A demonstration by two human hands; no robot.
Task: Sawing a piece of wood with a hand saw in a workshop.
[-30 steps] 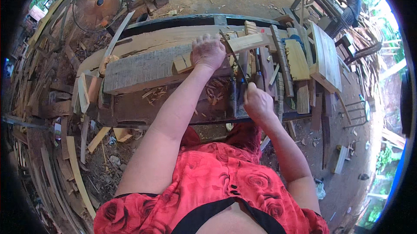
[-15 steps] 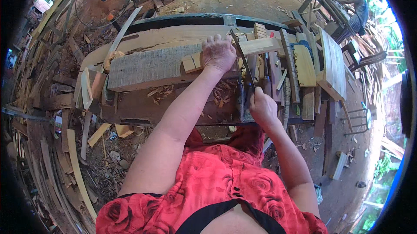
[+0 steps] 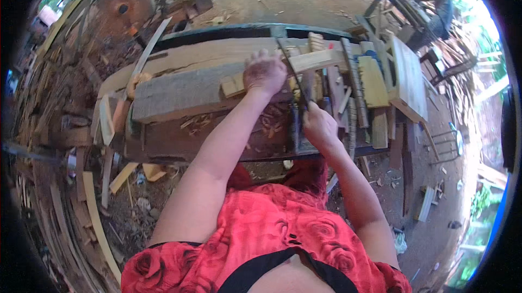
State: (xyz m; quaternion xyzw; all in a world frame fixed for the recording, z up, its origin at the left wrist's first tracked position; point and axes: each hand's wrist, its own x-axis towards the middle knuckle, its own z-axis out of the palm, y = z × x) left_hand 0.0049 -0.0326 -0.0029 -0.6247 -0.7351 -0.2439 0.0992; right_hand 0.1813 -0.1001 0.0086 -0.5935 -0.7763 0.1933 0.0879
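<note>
My left hand is closed over a pale wooden strip, pressing it down on a thick grey-brown beam. One end of the strip shows left of the hand, and a longer part runs out to the right. My right hand grips a handsaw by its near end; the fingers hide the handle. The thin dark blade slants away from me across the strip, just right of my left hand. How deep the blade sits in the wood I cannot tell.
The low workbench carries wood shavings, several slats and a yellowish block. A large pale board leans at its right end. Scrap wood piles up on the left. A co-worker is at the far right.
My right hand and the saw have moved slightly away from me along the cut. My left hand stays on the strip. The whole view has shifted a little.
</note>
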